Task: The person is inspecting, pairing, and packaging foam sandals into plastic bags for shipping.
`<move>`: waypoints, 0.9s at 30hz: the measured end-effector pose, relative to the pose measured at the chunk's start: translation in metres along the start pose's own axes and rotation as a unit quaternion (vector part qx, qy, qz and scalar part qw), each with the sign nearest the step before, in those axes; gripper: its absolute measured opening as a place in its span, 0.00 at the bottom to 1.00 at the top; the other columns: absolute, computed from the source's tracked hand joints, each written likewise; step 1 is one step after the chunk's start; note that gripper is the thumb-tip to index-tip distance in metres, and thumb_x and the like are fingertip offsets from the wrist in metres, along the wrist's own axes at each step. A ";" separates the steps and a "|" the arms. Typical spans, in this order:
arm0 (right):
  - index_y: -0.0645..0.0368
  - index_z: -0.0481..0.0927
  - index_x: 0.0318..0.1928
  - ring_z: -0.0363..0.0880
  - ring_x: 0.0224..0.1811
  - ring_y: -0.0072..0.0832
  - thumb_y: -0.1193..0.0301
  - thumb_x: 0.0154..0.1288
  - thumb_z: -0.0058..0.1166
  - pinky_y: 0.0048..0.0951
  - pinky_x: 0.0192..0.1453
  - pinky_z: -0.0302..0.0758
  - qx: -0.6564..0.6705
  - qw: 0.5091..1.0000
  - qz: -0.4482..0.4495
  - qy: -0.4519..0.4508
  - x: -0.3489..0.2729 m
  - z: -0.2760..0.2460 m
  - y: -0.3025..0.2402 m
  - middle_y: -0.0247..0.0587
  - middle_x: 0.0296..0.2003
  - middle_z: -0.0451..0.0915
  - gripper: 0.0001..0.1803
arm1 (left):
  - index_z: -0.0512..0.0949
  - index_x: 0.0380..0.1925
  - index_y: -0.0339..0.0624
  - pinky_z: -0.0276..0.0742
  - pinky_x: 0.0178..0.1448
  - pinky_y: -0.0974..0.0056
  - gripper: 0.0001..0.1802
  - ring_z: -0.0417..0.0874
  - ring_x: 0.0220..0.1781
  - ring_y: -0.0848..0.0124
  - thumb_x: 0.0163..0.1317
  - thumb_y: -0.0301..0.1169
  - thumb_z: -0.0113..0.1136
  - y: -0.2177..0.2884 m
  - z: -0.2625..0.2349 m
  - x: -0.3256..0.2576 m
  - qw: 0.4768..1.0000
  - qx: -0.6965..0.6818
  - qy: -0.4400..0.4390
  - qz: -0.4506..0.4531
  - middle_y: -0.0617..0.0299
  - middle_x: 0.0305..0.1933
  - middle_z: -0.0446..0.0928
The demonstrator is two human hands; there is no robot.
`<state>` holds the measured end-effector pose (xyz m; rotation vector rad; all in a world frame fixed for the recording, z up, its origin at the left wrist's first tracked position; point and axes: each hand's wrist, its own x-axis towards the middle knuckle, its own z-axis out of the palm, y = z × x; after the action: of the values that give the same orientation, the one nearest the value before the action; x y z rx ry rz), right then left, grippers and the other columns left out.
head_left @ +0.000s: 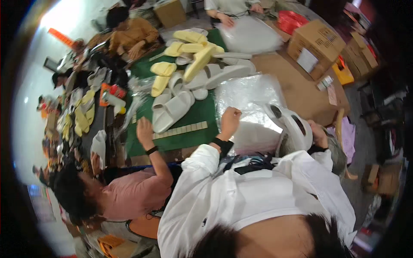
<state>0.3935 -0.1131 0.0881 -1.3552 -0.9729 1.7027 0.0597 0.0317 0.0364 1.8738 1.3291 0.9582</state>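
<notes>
My right hand (317,134) grips a pale grey slide slipper (303,134) at the right end of the worktable, holding it by its outer side. Dark openings show in the slipper, and a second grey shape just under it is partly hidden. My left hand (230,121) hovers over a stack of clear plastic bags (245,96). Its fingers are curled together, and I cannot make out whether a bag's edge is between them. Beyond the bags, grey slippers (172,112) and yellow slippers (200,63) lie heaped on a green mat (202,112).
Close on my left, a co-worker's hand (145,130) is by a strip of pale labels (183,130). Across the table, another person's hand rests at more plastic bags (249,36). A cardboard box (316,43) and a small bottle (324,83) stand to the right.
</notes>
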 end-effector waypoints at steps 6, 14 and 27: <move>0.65 0.78 0.39 0.75 0.26 0.16 0.71 0.51 0.56 0.17 0.31 0.71 0.095 0.994 -0.052 0.015 -0.024 -0.005 0.019 0.34 0.31 0.79 0.14 | 0.75 0.19 0.35 0.71 0.34 0.62 0.10 0.77 0.29 0.59 0.46 0.31 0.62 -0.014 0.008 0.000 0.998 0.006 -0.054 -0.005 0.53 0.25 0.74; 0.68 0.78 0.40 0.75 0.29 0.18 0.70 0.49 0.57 0.18 0.34 0.72 0.125 0.990 -0.019 -0.061 -0.045 0.011 0.025 0.35 0.32 0.80 0.17 | 0.78 0.22 0.31 0.67 0.30 0.70 0.13 0.72 0.24 0.75 0.50 0.34 0.61 -0.029 0.032 -0.009 0.943 -0.149 -0.235 -0.184 0.60 0.22 0.77; 0.65 0.77 0.42 0.71 0.35 0.16 0.69 0.60 0.47 0.19 0.40 0.68 -0.071 0.993 0.012 0.095 -0.007 0.045 0.030 0.29 0.33 0.78 0.14 | 0.73 0.34 0.36 0.73 0.30 0.63 0.08 0.80 0.26 0.63 0.56 0.28 0.51 0.011 0.041 -0.013 0.974 0.055 -0.211 0.057 0.51 0.25 0.78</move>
<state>0.3476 -0.1372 0.0710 -1.5950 -0.9851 1.5121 0.0967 0.0125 0.0211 2.1091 1.0441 0.5036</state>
